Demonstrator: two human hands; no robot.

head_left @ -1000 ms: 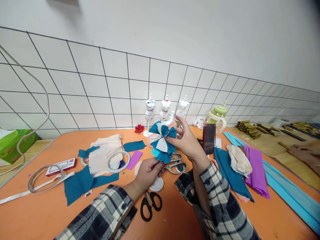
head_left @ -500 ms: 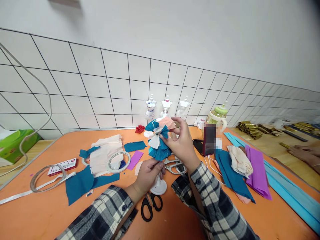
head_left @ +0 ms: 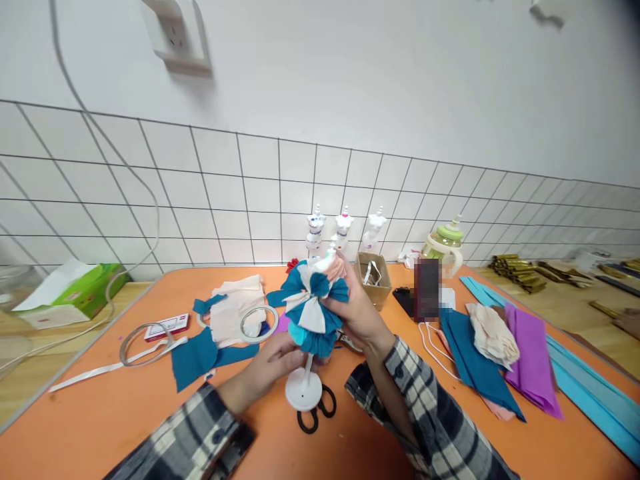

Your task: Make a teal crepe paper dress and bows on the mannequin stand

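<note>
Both my hands hold a small mannequin on a white round stand, dressed in teal, white and light blue crepe paper. My left hand is closed around the lower skirt and the stand's post. My right hand grips the dress from the right, fingers curled behind the bodice. The mannequin is lifted above the orange table, and its base hangs over black scissors.
Three white mannequins stand at the tiled wall beside a small cardboard box. Teal scraps, tape rings, cream paper lie at left. Phone, green-lidded cup, purple and teal sheets lie at right. Another person's hand is at far right.
My view has tilted up and shifted left. The mannequin has been raised and turned, its white base now hanging clear of the table. My right hand has moved round behind the dress.
</note>
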